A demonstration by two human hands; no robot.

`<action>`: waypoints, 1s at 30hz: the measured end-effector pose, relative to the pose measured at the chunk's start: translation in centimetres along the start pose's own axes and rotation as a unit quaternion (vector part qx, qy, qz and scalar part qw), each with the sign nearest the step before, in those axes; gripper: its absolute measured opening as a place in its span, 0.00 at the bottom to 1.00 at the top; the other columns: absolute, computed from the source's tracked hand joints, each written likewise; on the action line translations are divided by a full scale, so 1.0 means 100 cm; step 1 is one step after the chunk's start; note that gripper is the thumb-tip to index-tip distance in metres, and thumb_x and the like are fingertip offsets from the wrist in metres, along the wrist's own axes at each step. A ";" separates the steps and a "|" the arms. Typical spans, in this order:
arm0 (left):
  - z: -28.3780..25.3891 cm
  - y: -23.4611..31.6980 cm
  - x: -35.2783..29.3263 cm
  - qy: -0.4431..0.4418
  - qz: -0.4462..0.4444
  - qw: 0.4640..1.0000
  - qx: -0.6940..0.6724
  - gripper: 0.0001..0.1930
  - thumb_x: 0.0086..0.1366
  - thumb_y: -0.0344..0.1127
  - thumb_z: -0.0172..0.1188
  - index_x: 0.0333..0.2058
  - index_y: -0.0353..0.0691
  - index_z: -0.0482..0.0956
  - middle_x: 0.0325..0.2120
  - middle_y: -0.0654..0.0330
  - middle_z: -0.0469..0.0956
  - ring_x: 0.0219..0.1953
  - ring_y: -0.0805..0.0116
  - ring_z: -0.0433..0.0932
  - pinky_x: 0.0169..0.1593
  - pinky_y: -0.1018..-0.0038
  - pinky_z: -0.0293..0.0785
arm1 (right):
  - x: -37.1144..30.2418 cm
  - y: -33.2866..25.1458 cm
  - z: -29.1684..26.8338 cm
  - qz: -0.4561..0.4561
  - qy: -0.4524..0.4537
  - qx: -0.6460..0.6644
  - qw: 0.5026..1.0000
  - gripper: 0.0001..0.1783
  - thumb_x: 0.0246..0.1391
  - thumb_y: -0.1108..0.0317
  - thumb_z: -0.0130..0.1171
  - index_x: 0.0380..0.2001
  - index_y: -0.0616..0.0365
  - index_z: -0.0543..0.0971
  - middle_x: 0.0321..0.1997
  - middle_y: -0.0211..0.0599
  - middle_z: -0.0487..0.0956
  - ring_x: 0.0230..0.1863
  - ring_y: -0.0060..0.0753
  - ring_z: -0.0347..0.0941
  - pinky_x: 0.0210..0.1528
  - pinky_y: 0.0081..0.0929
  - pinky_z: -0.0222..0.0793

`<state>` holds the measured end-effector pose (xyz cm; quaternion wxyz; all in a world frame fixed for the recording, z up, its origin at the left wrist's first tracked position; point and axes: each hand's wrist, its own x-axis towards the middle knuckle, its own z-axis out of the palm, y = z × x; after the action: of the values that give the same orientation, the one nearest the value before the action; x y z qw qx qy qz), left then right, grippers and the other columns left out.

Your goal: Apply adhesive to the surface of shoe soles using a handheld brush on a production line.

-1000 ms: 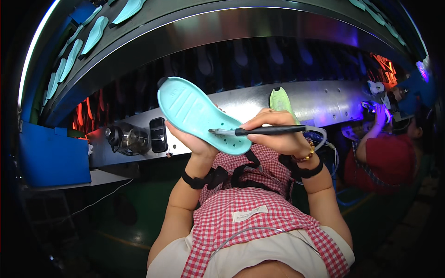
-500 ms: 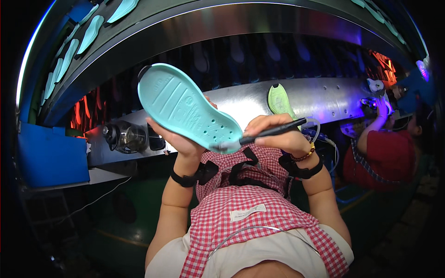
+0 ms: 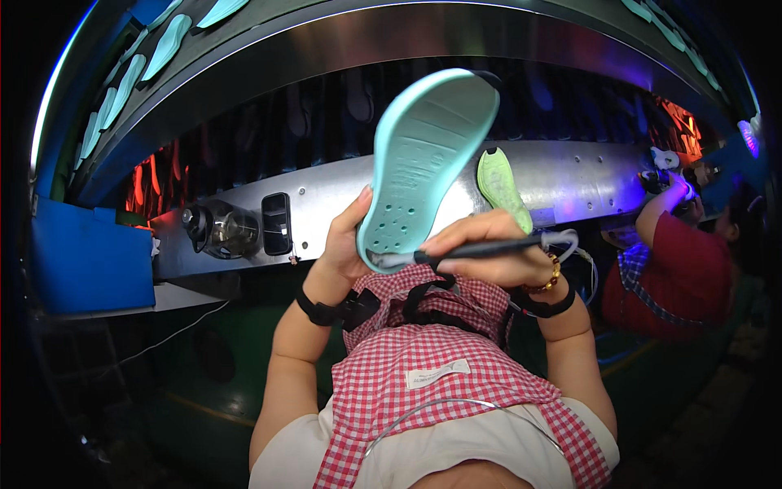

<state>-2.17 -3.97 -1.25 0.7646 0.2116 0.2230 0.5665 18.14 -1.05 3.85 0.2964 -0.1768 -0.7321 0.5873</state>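
Observation:
My left hand (image 3: 344,241) grips a turquoise shoe sole (image 3: 423,151) by its heel end, the toe pointing up and to the right. Its inner face, with ridges and small holes, is turned toward me. In my right hand (image 3: 497,257) is a black-handled brush (image 3: 481,247) with a tube at its back end. The pale bristles touch the inside of the sole's heel rim. Just beyond my right hand, a light green sole (image 3: 499,183) lies on the metal bench.
On the metal bench (image 3: 318,200) stand a dark clear bottle (image 3: 224,229) and a phone-like black object (image 3: 277,223). Behind runs a conveyor (image 3: 191,61) carrying turquoise soles. A blue box (image 3: 94,265) is at left. A co-worker in a red top (image 3: 684,253) works at right.
The turquoise sole has turned clockwise, its toe swinging from upper left to upper right. The brush has moved slightly along the heel rim, and my left hand now holds nearer the heel.

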 end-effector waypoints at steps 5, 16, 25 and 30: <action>-0.003 0.014 0.003 -0.005 -0.181 0.983 -0.024 0.22 0.62 0.43 0.41 0.48 0.30 0.65 0.39 0.46 0.73 0.39 0.60 0.76 0.41 0.67 0.75 | -0.004 -0.004 -0.018 -0.084 -0.087 -0.020 0.992 0.12 0.39 0.78 0.61 0.33 0.63 0.77 0.35 0.42 0.78 0.36 0.35 0.76 0.40 0.24 0.71; -0.005 0.038 -0.010 0.005 -0.248 0.957 0.150 0.28 0.57 0.49 0.47 0.48 0.30 0.66 0.38 0.49 0.73 0.37 0.63 0.74 0.41 0.72 0.71 | 0.002 -0.005 -0.034 -0.061 -0.143 -0.067 0.986 0.12 0.39 0.78 0.59 0.32 0.63 0.78 0.36 0.45 0.78 0.40 0.40 0.75 0.45 0.30 0.69; 0.003 0.058 -0.037 0.030 -0.149 0.973 0.171 0.28 0.56 0.48 0.47 0.47 0.28 0.68 0.38 0.49 0.74 0.37 0.66 0.74 0.41 0.76 0.69 | -0.008 0.009 -0.023 -0.093 0.008 -0.101 0.991 0.10 0.38 0.79 0.61 0.29 0.62 0.78 0.36 0.45 0.78 0.39 0.35 0.76 0.42 0.25 0.72; -0.003 0.062 -0.043 0.018 -0.083 0.946 0.312 0.31 0.57 0.52 0.45 0.48 0.28 0.67 0.41 0.51 0.73 0.40 0.63 0.73 0.45 0.75 0.68 | -0.029 0.006 -0.005 -0.071 -0.058 -0.110 0.990 0.11 0.37 0.78 0.62 0.30 0.61 0.78 0.34 0.41 0.79 0.37 0.35 0.76 0.41 0.26 0.72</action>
<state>-8.22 -6.39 2.50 0.7004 0.4096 0.4192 0.4075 20.63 -2.27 2.68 0.2733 -0.1210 -0.8188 0.4902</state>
